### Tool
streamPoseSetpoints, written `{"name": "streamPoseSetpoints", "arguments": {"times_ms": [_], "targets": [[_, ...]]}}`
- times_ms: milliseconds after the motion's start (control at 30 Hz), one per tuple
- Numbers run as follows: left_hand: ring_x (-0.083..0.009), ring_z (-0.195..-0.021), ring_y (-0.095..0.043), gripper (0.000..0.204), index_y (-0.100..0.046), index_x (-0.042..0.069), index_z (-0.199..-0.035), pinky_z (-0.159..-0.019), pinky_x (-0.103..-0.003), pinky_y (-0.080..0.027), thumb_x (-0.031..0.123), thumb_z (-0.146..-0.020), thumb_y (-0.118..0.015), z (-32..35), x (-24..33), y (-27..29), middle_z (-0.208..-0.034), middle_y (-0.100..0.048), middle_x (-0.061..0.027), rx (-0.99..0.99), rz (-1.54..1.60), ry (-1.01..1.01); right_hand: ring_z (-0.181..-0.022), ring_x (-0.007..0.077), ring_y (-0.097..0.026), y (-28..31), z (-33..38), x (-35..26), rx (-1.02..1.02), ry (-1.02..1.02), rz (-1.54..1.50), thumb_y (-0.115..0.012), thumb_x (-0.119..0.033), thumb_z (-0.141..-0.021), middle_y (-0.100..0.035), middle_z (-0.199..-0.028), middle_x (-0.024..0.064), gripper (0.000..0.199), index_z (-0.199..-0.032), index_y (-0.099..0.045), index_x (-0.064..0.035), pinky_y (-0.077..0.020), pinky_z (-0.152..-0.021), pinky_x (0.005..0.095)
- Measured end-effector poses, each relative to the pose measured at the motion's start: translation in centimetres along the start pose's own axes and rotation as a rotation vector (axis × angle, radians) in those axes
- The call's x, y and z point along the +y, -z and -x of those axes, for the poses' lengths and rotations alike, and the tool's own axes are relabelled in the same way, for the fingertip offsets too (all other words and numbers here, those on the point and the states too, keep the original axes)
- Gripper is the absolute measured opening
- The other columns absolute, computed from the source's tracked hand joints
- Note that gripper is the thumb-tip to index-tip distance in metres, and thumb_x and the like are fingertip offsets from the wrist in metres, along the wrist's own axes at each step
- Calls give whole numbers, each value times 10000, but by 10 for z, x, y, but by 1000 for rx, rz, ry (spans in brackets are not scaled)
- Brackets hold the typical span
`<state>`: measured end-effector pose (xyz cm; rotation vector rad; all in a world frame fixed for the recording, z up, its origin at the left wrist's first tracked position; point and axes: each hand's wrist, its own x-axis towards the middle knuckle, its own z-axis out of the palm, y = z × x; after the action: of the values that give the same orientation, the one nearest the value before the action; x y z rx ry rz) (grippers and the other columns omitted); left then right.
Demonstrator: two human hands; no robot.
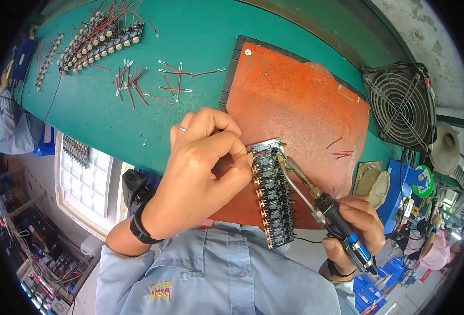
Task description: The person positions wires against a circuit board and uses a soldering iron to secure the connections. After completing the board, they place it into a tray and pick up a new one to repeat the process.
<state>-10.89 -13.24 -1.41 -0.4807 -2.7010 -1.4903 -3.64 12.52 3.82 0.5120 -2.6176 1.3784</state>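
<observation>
A panel of small black circuit boards [275, 197], with round tan parts along its left edge, lies on the orange mat and overhangs the mat's near edge. My left hand [203, 157] is closed in a pinch at the panel's upper left corner. A short red wire [262, 153] shows at those fingertips, its end hidden by them. My right hand [360, 223] grips a soldering iron [339, 223] with a black and blue handle and a thin metal feed tube alongside. Its tip reaches the panel's upper right corner, touching or very close to it.
Several loose red wires [129, 81] with small clear ends lie on the green table [184, 31]. More wired board panels [106, 42] are heaped at the far left. A black fan [400, 105] stands right of the orange mat [305, 105]. A white tray [85, 184] is at left.
</observation>
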Motion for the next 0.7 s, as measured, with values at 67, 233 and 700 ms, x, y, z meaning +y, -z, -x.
{"name": "streamPoseSetpoints", "arguments": {"times_ms": [67, 233, 700], "targets": [[-209, -860, -489, 125, -582, 77, -683, -780, -330, -305, 51, -703, -702, 0, 0, 0, -926, -531, -30, 0, 1, 1, -805, 305, -655, 0, 2, 0, 36, -16, -4, -858, -220, -638, -663, -921, 202, 497, -1009, -645, 35, -520, -708, 366], [-209, -859, -492, 118, -583, 76, -689, -778, -332, -304, 59, -713, -697, 0, 0, 1, -926, -530, -31, 2, -3, -9, -807, 292, -641, -3, 9, -1, 125, -41, -21, -844, -255, -660, -657, -924, 197, 501, -1012, -640, 38, -502, -713, 371], [-276, -918, -528, 105, -627, 28, -827, -838, -369, -412, 85, -791, -707, 4, -23, 69, -933, -555, -121, 307, -20, 47, -783, 192, -596, -20, 41, 0, 438, -220, -203, -793, -324, -745, -636, -921, 142, 547, -1078, -577, 53, -472, -710, 302]]}}
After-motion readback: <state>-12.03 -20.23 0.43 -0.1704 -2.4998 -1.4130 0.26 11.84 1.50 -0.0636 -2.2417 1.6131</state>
